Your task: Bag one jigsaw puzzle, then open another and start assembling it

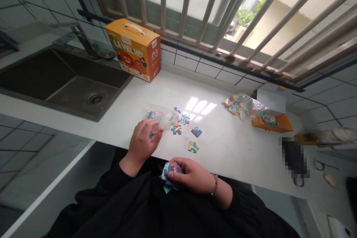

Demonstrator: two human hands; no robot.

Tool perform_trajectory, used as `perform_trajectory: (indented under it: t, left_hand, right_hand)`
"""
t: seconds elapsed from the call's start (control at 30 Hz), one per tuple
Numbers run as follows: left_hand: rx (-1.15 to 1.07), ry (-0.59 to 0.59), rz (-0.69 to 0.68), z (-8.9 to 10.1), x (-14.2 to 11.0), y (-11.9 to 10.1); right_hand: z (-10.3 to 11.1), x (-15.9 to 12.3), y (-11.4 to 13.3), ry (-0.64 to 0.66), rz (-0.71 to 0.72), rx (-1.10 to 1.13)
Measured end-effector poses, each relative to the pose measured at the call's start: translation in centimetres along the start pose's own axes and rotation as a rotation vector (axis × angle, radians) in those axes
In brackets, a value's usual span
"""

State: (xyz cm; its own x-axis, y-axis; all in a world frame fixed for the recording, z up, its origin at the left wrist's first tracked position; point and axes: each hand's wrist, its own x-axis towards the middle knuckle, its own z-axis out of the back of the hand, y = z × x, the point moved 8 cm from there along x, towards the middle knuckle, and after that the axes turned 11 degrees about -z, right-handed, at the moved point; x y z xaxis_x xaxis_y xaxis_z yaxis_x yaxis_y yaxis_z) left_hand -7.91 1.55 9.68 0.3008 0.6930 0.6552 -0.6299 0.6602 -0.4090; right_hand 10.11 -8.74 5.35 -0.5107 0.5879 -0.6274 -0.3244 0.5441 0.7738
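My right hand (189, 174) is closed around a small stack of jigsaw puzzle pieces (170, 174) in front of my body, thumb on top. My left hand (144, 137) curls over the near side of a clear plastic bag (164, 114) on the counter, with part of the film between thumb and fingers. Inside that bag lie more pieces, in blue and pink. Several loose puzzle pieces are spread to the right of it: a dark blue piece (196, 131), a yellow and teal piece (193, 146) and others beside the bag's open end.
An orange "LEVEL UP!" box (134, 50) stands by the sink (75, 85) at left. Farther right are another bag of puzzle pieces (240, 107) and an open orange box (272, 122). Window bars (208, 7) rise behind the white counter (231, 163).
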Motion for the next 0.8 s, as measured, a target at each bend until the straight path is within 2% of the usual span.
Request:
perform_trajectory:
  t: [0.07, 0.13, 0.23, 0.33, 0.43, 0.6, 0.7, 0.8]
  left_hand:
    - [-0.019, -0.009, 0.06, 0.6, 0.8, -0.3]
    - [-0.02, -0.056, 0.173, 1.6, 1.2, 0.4]
    - [-0.04, -0.121, 0.409, 2.6, 0.7, 2.9]
    - [-0.039, -0.064, 0.547, 2.4, -0.1, 5.3]
    - [-0.08, 0.051, 0.545, 1.6, -0.4, 5.9]
    - [-0.167, 0.103, 0.456, 1.6, -0.4, 4.0]
    - [-0.166, 0.054, 0.454, 2.3, -0.5, 3.5]
    - [-0.11, -0.12, 0.558, 4.1, -1.1, 5.0]
  right_hand:
    - [-0.1, -0.1, 0.0, 0.006, 0.005, -0.006]
    - [-0.1, -0.2, 0.0, 0.009, 0.015, -0.018]
    - [-0.1, -0.3, 0.0, 0.006, 0.026, -0.046]
    - [0.0, -0.2, -0.2, 0.0, 0.027, -0.061]
    - [0.0, -0.2, -0.3, 0.007, 0.036, -0.048]
    - [-0.2, 0.0, -0.4, 0.028, 0.016, -0.003]
    - [-0.2, 0.0, -0.5, 0.036, 0.0, 0.021]
    - [-0.2, 0.0, -0.6, 0.041, -0.014, 0.042]
